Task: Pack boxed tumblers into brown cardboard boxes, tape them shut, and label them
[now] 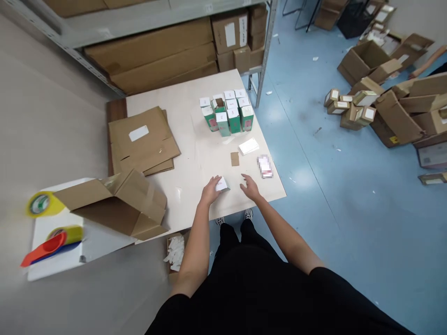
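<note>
My left hand point(210, 190) rests on the table point(195, 153) with its fingers curled round a small white and green box point(222, 185). My right hand point(249, 186) hovers just to the right of that box, fingers spread, holding nothing. Farther back stands a cluster of several upright green and white boxes point(226, 111). Between the cluster and my hands lie a flat white card point(248, 146), a small brown cardboard piece point(235, 158) and a blurred item point(265, 166).
Flattened cardboard sheets point(141, 139) lie at the table's left. An open carton point(118, 202) sits on a white board with yellow tape rolls point(44, 204) and a tape dispenser point(47, 246). Shelving with cartons point(157, 51) stands behind. Many boxes point(384, 93) litter the blue floor.
</note>
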A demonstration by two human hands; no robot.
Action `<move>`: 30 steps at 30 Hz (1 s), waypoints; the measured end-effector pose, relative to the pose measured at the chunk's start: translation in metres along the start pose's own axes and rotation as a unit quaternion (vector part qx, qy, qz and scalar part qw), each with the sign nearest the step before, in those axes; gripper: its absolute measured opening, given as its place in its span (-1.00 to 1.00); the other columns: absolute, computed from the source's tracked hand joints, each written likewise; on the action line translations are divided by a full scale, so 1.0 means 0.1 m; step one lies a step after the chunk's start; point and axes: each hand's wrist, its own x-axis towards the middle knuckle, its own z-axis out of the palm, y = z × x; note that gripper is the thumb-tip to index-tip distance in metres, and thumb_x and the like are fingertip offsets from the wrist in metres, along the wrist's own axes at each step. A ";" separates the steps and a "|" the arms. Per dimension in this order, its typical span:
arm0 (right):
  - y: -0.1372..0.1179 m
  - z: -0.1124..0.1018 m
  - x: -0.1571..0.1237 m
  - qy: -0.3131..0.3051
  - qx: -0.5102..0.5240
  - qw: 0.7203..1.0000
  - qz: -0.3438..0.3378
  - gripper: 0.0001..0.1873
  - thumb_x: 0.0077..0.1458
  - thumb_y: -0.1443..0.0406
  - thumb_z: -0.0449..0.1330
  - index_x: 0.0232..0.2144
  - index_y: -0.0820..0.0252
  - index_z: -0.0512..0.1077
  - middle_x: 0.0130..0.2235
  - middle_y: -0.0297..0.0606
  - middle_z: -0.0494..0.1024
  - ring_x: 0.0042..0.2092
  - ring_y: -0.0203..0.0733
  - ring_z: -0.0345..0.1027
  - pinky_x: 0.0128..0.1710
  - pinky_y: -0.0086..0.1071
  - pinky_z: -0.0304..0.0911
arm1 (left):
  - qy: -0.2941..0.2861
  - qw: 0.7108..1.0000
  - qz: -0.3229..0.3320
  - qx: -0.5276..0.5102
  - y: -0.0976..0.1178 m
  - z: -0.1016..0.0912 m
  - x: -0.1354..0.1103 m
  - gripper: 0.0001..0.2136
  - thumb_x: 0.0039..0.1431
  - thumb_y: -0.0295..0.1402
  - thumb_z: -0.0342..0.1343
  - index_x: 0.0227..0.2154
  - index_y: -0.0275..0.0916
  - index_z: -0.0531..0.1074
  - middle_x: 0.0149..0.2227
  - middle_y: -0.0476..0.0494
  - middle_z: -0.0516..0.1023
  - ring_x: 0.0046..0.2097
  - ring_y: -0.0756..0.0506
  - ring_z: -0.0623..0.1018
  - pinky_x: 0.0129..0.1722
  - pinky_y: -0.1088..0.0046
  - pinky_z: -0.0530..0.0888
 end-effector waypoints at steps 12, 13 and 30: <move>-0.56 1.16 -0.09 -0.148 0.126 0.979 0.061 0.02 0.02 0.39 0.14 0.52 0.15 -0.01 0.45 -0.14 0.26 0.42 -0.05 0.22 0.29 -0.15 0.34 | 0.064 0.995 -0.014 -0.075 -0.44 -0.08 -0.20 -0.28 0.05 -0.41 0.41 0.32 -0.14 0.41 0.42 -0.21 0.33 0.43 -0.24 0.33 0.45 0.20 0.25; -0.61 1.22 -0.07 -0.150 0.111 0.981 0.062 0.01 0.02 0.39 0.15 0.51 0.15 0.01 0.45 -0.14 0.27 0.41 -0.04 0.24 0.29 -0.14 0.34 | 0.066 0.994 -0.022 -0.081 -0.52 -0.13 -0.21 -0.27 0.03 -0.41 0.42 0.32 -0.14 0.42 0.42 -0.22 0.33 0.43 -0.25 0.33 0.44 0.21 0.26; -0.93 1.21 -0.19 -0.151 0.036 0.987 0.028 -0.06 0.02 0.37 0.22 0.46 0.04 0.14 0.33 -0.23 0.46 0.27 0.04 0.41 0.29 -0.06 0.32 | 0.130 0.936 -0.193 -0.265 -0.68 -0.23 0.05 -0.35 0.32 -0.15 0.19 0.40 -0.28 0.24 0.07 -0.30 0.65 0.11 -0.21 0.61 0.10 0.35 0.46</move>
